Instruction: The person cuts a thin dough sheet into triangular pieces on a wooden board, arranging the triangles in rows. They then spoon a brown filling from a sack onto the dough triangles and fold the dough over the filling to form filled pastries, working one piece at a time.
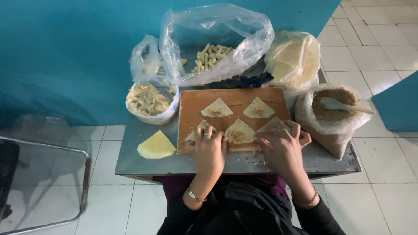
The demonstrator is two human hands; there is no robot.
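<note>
A wooden board lies on a small metal table. Several triangular pastry wrappers with brown filling rest on it, such as one wrapper at the back and another wrapper at the front middle. My left hand lies flat over the front-left wrapper, fingers pressing on it. My right hand covers the front-right wrapper, fingers on its edge. Both wrists wear bracelets.
A bowl of pale paste stands left of the board, a stack of cut wrappers in front of it. Behind are a plastic bag of small sticks and a wrapped wrapper stack. A bag of brown filling with a spoon stands right.
</note>
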